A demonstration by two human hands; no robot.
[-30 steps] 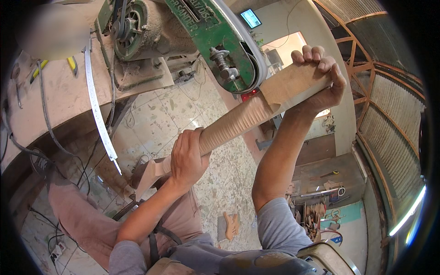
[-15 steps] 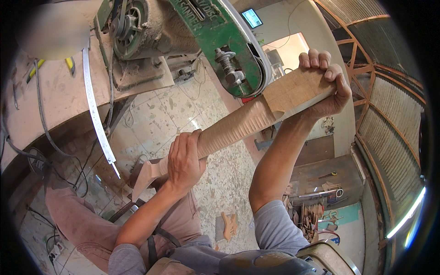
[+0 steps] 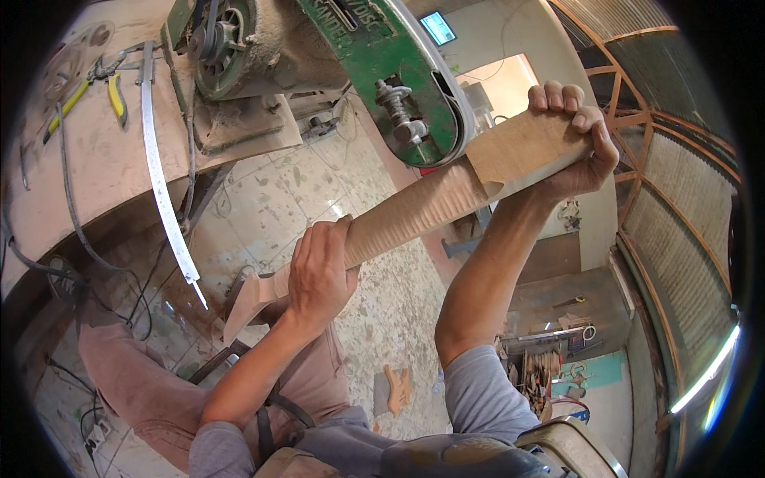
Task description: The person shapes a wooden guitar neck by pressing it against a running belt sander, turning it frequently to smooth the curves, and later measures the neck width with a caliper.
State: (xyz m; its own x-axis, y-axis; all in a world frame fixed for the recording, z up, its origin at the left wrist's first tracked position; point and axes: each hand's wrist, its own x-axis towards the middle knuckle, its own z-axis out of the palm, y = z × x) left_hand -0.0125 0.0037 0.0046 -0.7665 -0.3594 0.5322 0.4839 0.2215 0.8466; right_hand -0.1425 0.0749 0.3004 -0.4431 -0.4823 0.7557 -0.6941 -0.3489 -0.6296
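A long carved wooden piece (image 3: 418, 213) slants from the lower left up to the right across my body. It has a rounded, ridged shaft, a squared block at its upper right end and a flared tip at its lower left. My left hand (image 3: 323, 267) wraps around the narrow part near the flared tip. My right hand (image 3: 586, 147) grips the squared end, its fingers curled over the far edge. Close to the block is the rounded end of a green belt sander (image 3: 410, 103); I cannot tell whether the wood touches the belt.
On the dusty workbench (image 3: 119, 171) at left lie a long metal caliper (image 3: 163, 191), yellow-handled pliers (image 3: 118, 99) and dark cables. A motor (image 3: 271, 52) stands behind. A small wooden cutout (image 3: 396, 389) lies on the stained floor. Tools and wood scraps (image 3: 546, 374) sit at lower right.
My right hand and the squared end have shifted slightly right and up along the sander. My left hand keeps its grip nearly in place. A blurred pale patch over the bench's far left is gone.
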